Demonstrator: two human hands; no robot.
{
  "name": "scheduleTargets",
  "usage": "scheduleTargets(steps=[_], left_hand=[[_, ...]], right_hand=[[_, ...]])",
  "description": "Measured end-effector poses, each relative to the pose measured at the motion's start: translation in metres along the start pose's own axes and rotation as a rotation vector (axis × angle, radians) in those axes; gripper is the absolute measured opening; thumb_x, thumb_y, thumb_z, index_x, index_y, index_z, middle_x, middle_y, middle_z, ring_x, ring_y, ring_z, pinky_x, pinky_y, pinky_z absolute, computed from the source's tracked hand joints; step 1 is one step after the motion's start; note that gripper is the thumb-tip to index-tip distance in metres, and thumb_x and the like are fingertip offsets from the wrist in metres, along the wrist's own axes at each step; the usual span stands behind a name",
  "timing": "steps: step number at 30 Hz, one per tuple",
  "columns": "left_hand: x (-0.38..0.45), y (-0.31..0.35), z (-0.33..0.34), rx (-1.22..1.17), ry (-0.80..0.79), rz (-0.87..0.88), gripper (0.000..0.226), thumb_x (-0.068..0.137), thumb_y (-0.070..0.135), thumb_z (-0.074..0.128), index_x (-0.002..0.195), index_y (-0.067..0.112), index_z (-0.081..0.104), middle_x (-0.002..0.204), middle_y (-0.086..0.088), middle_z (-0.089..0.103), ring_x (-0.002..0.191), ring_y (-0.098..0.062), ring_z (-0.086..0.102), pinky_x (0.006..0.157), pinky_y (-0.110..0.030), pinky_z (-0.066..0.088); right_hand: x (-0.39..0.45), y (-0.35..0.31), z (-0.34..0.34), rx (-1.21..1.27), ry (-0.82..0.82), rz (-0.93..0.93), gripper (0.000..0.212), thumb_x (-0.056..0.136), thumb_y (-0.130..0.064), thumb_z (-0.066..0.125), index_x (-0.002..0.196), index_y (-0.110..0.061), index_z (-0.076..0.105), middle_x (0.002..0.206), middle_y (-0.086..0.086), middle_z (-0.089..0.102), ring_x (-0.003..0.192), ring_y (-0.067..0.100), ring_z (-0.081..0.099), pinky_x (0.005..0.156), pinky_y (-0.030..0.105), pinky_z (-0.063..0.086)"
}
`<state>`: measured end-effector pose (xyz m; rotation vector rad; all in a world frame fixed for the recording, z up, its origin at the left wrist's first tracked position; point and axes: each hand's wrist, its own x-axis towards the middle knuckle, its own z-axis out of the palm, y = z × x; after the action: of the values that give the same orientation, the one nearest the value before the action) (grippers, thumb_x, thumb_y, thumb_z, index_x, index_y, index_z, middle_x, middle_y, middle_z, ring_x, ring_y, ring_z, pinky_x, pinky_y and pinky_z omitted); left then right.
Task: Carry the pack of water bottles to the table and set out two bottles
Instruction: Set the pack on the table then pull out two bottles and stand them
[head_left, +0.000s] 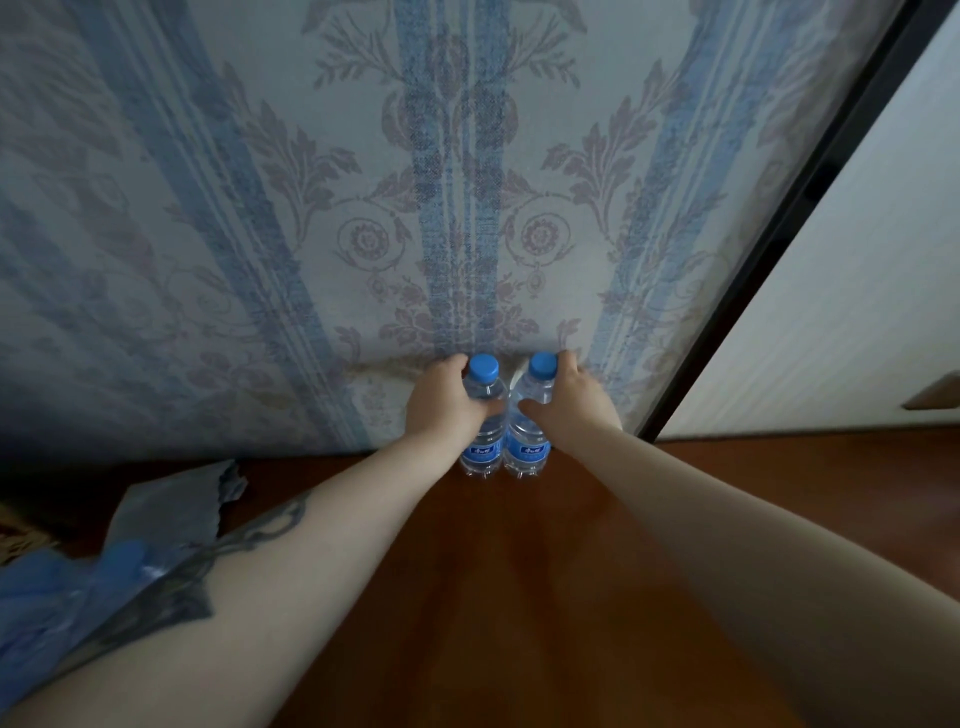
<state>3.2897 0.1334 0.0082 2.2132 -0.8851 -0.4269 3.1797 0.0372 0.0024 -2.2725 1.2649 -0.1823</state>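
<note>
Two clear water bottles with blue caps and blue labels stand upright side by side at the far edge of the brown wooden table, close to the wall. My left hand grips the left bottle around its shoulder. My right hand wraps the upper part of the right bottle. The torn plastic pack of water bottles, with blue caps showing through the wrap, lies at the near left, partly hidden under my left forearm.
A wall with blue-striped floral wallpaper rises right behind the bottles. A dark frame and a white door or cabinet panel stand at the right.
</note>
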Motion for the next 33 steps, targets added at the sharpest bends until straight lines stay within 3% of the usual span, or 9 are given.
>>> scheduleTargets(steps=[10, 21, 25, 30, 33], left_hand=[[-0.003, -0.002, 0.000, -0.038, 0.001, 0.021, 0.045, 0.077, 0.020, 0.083, 0.117, 0.011, 0.066, 0.114, -0.007, 0.071, 0.104, -0.023, 0.066, 0.092, -0.045, 0.053], [-0.002, -0.003, 0.001, -0.045, -0.020, 0.026, 0.050, 0.078, 0.018, 0.083, 0.123, 0.011, 0.064, 0.120, -0.006, 0.069, 0.109, -0.023, 0.063, 0.095, -0.043, 0.052], [-0.002, -0.005, 0.002, -0.034, -0.022, 0.046, 0.047, 0.079, 0.020, 0.082, 0.121, 0.011, 0.064, 0.118, -0.006, 0.069, 0.108, -0.023, 0.063, 0.094, -0.042, 0.052], [-0.006, -0.012, 0.002, -0.050, -0.006, 0.034, 0.057, 0.069, 0.030, 0.086, 0.118, 0.014, 0.060, 0.114, -0.002, 0.066, 0.103, -0.020, 0.062, 0.089, -0.040, 0.053], [-0.007, -0.016, 0.003, -0.038, -0.003, 0.024, 0.059, 0.068, 0.032, 0.088, 0.117, 0.014, 0.062, 0.113, -0.002, 0.071, 0.101, -0.020, 0.066, 0.087, -0.040, 0.054]], right_hand=[[-0.004, 0.000, 0.003, 0.007, 0.038, -0.006, 0.066, 0.087, -0.031, 0.070, 0.137, -0.009, 0.032, 0.132, 0.016, 0.055, 0.109, 0.037, 0.060, 0.084, 0.045, 0.050], [0.000, 0.004, 0.001, 0.031, -0.013, -0.034, 0.062, 0.088, -0.027, 0.069, 0.135, -0.011, 0.032, 0.126, 0.017, 0.058, 0.101, 0.033, 0.061, 0.070, 0.036, 0.043], [0.002, 0.006, -0.002, 0.060, -0.050, -0.038, 0.062, 0.088, -0.026, 0.070, 0.135, -0.011, 0.033, 0.127, 0.016, 0.054, 0.088, 0.024, 0.051, 0.070, 0.035, 0.042], [0.002, 0.011, -0.003, 0.105, -0.001, -0.005, 0.074, 0.080, -0.039, 0.076, 0.134, -0.008, 0.036, 0.131, 0.016, 0.050, 0.109, 0.031, 0.056, 0.076, 0.033, 0.040], [0.002, 0.011, 0.001, 0.076, -0.025, 0.009, 0.070, 0.086, -0.039, 0.071, 0.136, -0.009, 0.033, 0.128, 0.016, 0.057, 0.104, 0.031, 0.060, 0.070, 0.034, 0.043]])
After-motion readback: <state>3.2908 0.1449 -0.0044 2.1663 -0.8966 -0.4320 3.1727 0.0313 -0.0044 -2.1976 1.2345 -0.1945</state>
